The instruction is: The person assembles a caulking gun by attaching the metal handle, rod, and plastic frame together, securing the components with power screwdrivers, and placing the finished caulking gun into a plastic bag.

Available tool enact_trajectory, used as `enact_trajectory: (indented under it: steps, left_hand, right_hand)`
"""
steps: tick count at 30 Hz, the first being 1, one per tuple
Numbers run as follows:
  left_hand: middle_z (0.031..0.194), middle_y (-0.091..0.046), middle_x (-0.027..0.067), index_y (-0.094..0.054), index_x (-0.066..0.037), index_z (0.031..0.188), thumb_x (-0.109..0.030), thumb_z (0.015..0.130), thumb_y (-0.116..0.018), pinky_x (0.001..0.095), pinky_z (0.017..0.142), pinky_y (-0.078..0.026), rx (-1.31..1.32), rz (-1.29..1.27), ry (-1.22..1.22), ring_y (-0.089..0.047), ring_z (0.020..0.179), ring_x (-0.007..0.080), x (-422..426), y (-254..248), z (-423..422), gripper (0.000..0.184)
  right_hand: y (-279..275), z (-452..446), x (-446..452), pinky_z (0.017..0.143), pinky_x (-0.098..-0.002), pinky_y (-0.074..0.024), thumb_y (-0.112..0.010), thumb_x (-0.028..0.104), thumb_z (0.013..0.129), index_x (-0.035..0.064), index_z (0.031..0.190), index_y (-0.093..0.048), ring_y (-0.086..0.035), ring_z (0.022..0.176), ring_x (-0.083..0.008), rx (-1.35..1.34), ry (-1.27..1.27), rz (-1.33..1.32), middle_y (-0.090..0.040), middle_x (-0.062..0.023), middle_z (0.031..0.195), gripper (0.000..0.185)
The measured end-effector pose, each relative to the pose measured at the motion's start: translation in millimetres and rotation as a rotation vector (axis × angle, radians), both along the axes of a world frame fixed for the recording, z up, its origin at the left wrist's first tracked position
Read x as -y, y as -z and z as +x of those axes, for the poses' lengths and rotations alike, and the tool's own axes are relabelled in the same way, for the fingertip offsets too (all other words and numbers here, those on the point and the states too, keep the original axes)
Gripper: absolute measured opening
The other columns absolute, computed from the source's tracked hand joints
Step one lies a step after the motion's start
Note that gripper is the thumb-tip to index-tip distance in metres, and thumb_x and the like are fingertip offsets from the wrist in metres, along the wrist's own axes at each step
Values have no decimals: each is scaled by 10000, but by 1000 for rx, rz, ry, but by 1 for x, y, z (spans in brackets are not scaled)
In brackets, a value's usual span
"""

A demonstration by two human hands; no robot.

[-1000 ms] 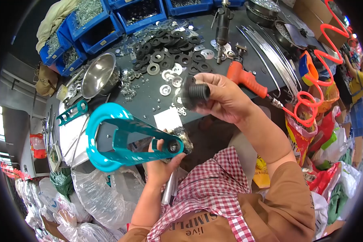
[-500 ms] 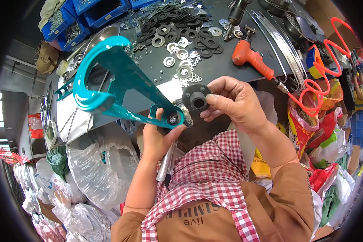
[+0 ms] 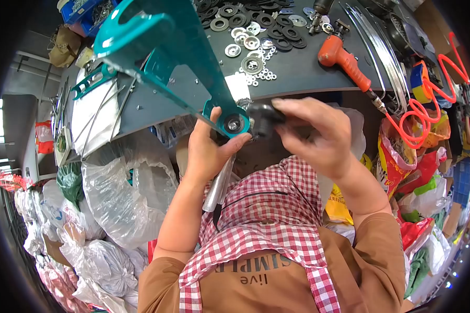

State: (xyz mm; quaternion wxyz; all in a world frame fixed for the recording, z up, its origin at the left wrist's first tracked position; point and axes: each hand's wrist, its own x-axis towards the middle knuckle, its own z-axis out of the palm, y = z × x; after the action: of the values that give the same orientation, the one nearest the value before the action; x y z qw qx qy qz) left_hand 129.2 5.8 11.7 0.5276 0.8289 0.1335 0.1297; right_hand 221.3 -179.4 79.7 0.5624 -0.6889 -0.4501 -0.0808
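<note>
My left hand (image 3: 209, 143) grips the round hub end of a teal painted metal fork-like frame (image 3: 203, 57), thumb and fingers around the hub. A metal bolt or nut end (image 3: 234, 123) shows inside the hub opening. The frame's wide curved end reaches up and left over the workbench. Just right of the hub, my right hand (image 3: 318, 133) pinches a black flanged sleeve (image 3: 266, 116) between thumb and fingers. The sleeve is smeared by motion, its tube end pointing downward. Whether it touches the hub, I cannot tell.
The dark workbench (image 3: 303, 68) carries metal discs (image 3: 252, 64), small rings (image 3: 263, 73), black washers (image 3: 290, 36) and a red air tool (image 3: 344, 62) with a coiled hose (image 3: 415, 122). Metal rods (image 3: 376, 47) lie at right. Plastic bags (image 3: 130, 193) hang below the edge.
The black sleeve has tipped so its open tube end, facing me earlier, now points down. The teal frame's hub has risen slightly in view and its wide end tilts further up.
</note>
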Motion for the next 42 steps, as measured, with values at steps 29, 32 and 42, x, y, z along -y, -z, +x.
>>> enact_trajectory:
  steps: [29,32,42]
  left_hand:
    - [1075,-542,121,-441,0,1176,-48,601,-752,309,805,-461,-39,2,58,-548,973,191,-4,-3,-1,655]
    - [1087,-531,131,-442,3,1170,-50,591,-753,315,812,-456,-34,33,73,-542,984,211,-5,-5,-1,660]
    - [1039,-551,123,-487,-10,1122,-40,560,-766,327,797,-447,152,230,-36,-547,941,247,-1,-17,-9,628]
  right_hand:
    - [20,18,-39,892,-321,-430,-531,91,688,-4,886,-613,-565,953,-219,833,-339,-480,-601,-76,969,235]
    - [33,10,-34,913,-330,-410,-526,85,697,-9,876,-619,-560,986,-218,649,-281,-459,-603,-88,982,223]
    - [25,4,-37,933,-393,-403,-587,28,676,17,960,-611,-548,1023,-223,435,-286,-578,-589,-93,1048,286]
